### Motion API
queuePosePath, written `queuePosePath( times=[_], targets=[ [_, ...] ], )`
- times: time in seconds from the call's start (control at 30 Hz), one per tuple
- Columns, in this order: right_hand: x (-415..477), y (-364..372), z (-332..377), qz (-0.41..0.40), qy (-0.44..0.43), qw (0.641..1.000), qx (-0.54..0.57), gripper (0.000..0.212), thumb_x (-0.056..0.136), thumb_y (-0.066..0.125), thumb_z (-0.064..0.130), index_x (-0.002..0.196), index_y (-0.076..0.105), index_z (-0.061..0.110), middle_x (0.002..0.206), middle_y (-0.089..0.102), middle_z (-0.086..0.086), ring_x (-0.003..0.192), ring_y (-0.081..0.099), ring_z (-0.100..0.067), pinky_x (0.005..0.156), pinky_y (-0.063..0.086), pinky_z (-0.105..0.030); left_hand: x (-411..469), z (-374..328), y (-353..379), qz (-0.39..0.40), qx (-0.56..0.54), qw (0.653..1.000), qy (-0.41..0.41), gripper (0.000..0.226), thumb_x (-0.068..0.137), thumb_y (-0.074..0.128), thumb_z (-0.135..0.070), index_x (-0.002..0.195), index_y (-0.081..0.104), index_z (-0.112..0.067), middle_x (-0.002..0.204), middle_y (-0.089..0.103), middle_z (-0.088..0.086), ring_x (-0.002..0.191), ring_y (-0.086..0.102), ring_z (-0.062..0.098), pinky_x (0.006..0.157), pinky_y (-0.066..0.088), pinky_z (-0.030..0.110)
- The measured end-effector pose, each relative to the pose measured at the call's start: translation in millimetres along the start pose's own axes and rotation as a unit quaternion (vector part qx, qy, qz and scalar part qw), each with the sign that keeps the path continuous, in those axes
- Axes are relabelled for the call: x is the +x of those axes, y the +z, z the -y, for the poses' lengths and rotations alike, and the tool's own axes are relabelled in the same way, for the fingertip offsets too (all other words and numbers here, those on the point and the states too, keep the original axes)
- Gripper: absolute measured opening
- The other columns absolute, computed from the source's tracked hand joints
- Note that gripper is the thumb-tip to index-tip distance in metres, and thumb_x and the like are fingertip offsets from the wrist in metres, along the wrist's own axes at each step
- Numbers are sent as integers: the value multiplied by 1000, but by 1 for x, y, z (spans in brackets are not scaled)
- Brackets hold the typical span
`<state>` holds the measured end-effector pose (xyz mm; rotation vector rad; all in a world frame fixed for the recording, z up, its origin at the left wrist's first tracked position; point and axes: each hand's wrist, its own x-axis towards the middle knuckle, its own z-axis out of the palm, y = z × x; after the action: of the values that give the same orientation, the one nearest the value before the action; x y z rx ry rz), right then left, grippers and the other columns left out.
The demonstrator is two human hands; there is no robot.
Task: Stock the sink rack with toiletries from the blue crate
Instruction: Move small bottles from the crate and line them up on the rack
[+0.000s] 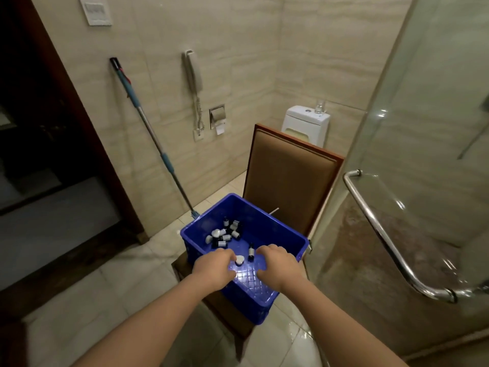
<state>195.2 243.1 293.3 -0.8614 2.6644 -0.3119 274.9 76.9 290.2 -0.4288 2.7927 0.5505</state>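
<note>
The blue crate (pixel 280 229) sits on a chair seat in the lower middle of the head view. Several small dark bottles with white labels (pixel 230 232) and white caps lie in its far left corner. One dark bottle (pixel 250 251) lies alone between my hands. Both hands reach into the crate's near half. My left hand (pixel 214 268) curls its fingers and thumb around a small white toiletry item (pixel 239 260) at its fingertips. My right hand (pixel 276 266) hangs palm down over the crate floor with its fingers bent downward and their tips hidden. The sink rack is out of view.
The brown padded chair back (pixel 291 181) rises behind the crate. A mop (pixel 156 144) leans on the tiled wall at left. A glass shower door with a metal handle (pixel 383 234) stands close on the right. A toilet (pixel 305 124) is behind the chair, and a dark doorway is at left.
</note>
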Motion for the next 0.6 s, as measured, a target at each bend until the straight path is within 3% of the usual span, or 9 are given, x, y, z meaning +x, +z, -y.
queuePosePath(
  times=[0.6],
  targets=[
    [153,43,64,16,165,982,89,49,91,55,31,139,46,25,135,50,-1,122,48,-24,96,42,-35,165,132,-46,96,21,992,77,35,92,59,-32,127,54,-28,126,57,-3,109,58,20,90,51,38]
  ],
)
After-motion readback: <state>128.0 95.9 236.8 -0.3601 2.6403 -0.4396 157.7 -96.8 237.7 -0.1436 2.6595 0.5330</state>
